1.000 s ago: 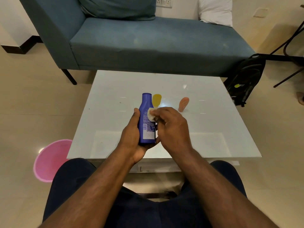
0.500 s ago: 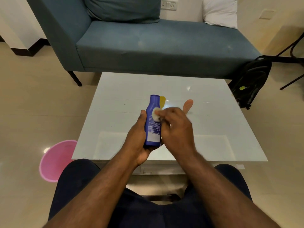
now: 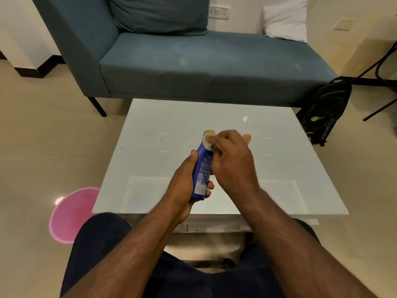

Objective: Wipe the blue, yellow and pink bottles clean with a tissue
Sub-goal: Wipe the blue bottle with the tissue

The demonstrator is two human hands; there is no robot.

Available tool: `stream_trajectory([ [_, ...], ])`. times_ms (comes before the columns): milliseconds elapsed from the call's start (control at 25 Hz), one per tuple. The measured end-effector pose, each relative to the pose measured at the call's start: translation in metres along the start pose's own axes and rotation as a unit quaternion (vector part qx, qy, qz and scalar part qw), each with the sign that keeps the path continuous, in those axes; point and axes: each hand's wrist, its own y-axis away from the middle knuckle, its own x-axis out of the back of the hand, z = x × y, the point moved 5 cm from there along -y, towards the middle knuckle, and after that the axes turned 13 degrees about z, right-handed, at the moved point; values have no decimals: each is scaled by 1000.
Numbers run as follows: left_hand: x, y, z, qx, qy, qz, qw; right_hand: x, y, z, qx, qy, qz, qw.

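Observation:
My left hand grips the lower body of the blue bottle, which is held tilted above the white table. My right hand pinches a small white tissue against the bottle's neck and cap. Behind the blue bottle only the top of the yellow bottle shows. The pink bottle stands on the table beyond my right hand, mostly hidden by it.
A pink bin sits on the floor left of the table. A blue sofa stands behind the table, with a black backpack leaning at its right end. My knees are at the table's near edge.
My right hand has slid the tissue up the blue bottle from its shoulder to the cap. The bottle now covers more of the yellow bottle, and my hand hides more of the pink one.

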Motion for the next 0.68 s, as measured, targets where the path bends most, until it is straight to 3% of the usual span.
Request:
stream_trajectory([
  [160,3,-1,2,-13,-4,26,1000,-8,10,-9,9,-2,-63,998],
  [320,2,0,5,-27,-19,25,999,3,-2,-3,31,10,2,999],
  [440,6,-3,7,-30,-34,50,998,-3,12,-11,-17,-37,-56,998],
  [520,11,-5,10,-34,-40,59,997,4,13,-7,-25,-45,-28,998],
  [600,16,-7,14,-61,-55,61,995,18,3,13,-110,-78,45,990],
  [680,18,-8,19,-82,-72,54,993,25,-4,32,-228,-143,66,961],
])
